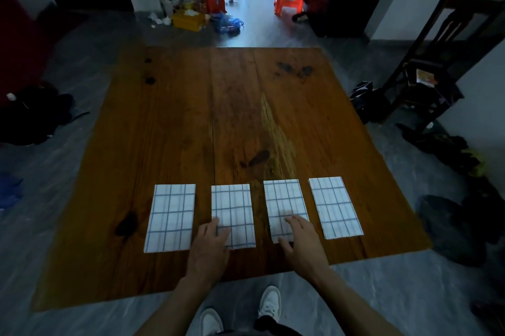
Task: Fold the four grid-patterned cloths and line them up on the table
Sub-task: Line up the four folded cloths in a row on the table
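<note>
White-and-blue grid cloths, folded into rectangles: second [232,215] touched by flat left hand [210,245], third [285,207] by flat right hand [302,240] | outer two [170,218] [335,207] untouched | all four rowed along brown wooden bench [218,117] near edge | task judged nearly complete, only alignment left.

4 folded grid cloths [170,218] [233,215] [284,204] [335,207], 1 table [218,117], 2 hands [209,248] [303,242], 2 white shoes [210,322] [270,304]

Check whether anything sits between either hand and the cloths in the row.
Nothing visible does. The left hand already rests on the second cloth, and the right hand on the third cloth.
</note>
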